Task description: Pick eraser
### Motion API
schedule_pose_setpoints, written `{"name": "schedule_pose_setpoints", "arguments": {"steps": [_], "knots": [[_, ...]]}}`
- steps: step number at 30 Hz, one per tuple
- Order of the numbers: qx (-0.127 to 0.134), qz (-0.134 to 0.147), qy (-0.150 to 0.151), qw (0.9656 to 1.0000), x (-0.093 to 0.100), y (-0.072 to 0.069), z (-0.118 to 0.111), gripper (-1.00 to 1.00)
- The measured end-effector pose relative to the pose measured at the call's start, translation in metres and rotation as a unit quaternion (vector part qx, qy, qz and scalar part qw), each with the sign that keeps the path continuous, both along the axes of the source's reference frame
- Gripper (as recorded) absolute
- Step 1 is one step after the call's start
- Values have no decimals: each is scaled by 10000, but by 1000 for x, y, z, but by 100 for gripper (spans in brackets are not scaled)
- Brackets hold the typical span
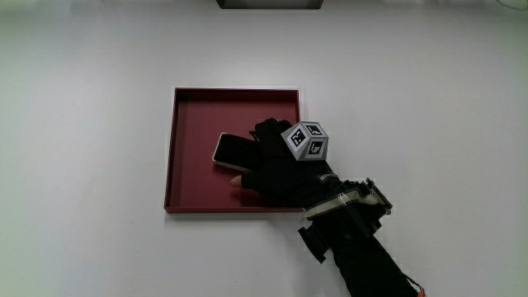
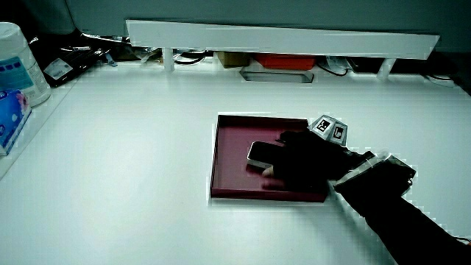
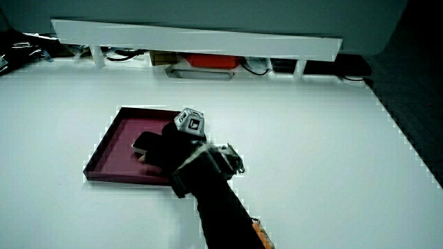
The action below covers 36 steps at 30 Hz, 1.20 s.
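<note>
Here the hand (image 1: pixel 276 169) reaches into the tray (image 1: pixel 191 124), fingers curled over one end of the eraser (image 1: pixel 233 151) lying flat inside, a small block that looks light, firm and grippy, probably best pinched across its narrow sides.

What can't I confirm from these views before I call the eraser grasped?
- Grip: in the main view the hand covers one end of the eraser; finger contact is hidden.
- Lift: whether the eraser is clear of the tray floor cannot be told in any view.
- In both side views the hand hides part of the eraser.
</note>
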<state>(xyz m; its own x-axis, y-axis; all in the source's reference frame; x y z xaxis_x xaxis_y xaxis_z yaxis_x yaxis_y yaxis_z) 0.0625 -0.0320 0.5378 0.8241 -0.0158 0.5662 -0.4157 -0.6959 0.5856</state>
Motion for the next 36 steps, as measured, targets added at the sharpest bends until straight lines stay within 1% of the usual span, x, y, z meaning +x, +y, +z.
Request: {"name": "schedule_pose_setpoints", "arguments": {"steps": [1, 2, 3, 4, 6, 7, 10, 11, 14, 16, 17, 18, 21, 24, 25, 26, 27, 28, 30, 31, 32, 33, 35, 36], "knots": [[96, 24, 5, 10000, 0, 0, 0, 25], [115, 70, -29, 9999, 0, 0, 1, 28], [228, 118, -52, 9997, 0, 1, -3, 31], [276, 130, -44, 9995, 0, 1, -3, 34], [245, 149, -83, 9996, -1, 1, -1, 41], [329, 159, -123, 9993, -1, 2, -4, 44], [390, 182, -67, 9990, 0, 2, 0, 53], [421, 211, -48, 9989, 0, 2, -4, 56], [431, 191, -128, 9988, -1, 2, -5, 66], [454, 211, -86, 9987, -1, 2, -5, 72], [491, 161, -69, 9986, -1, 2, -4, 75], [450, 159, -93, 9988, -2, 3, -3, 78], [587, 141, -21, 9982, -1, 3, -2, 88], [642, 161, -125, 9977, 0, 4, -4, 97], [726, 212, -135, 9970, 1, 3, -8, 100], [774, 199, -180, 9966, 2, 3, -10, 100], [781, 191, -254, 9964, 3, 2, -17, 100], [813, 165, -241, 9963, 4, 1, -19, 100], [898, 164, -336, 9953, 6, 0, -32, 100], [952, 128, -287, 9950, 8, 0, -37, 100], [942, 103, -386, 9947, 11, 1, -41, 100], [823, -48, -815, 9933, 14, 0, -42, 100], [1049, 68, -465, 9934, 20, 4, -58, 100], [958, -122, -882, 9914, 22, 4, -62, 100]]}}
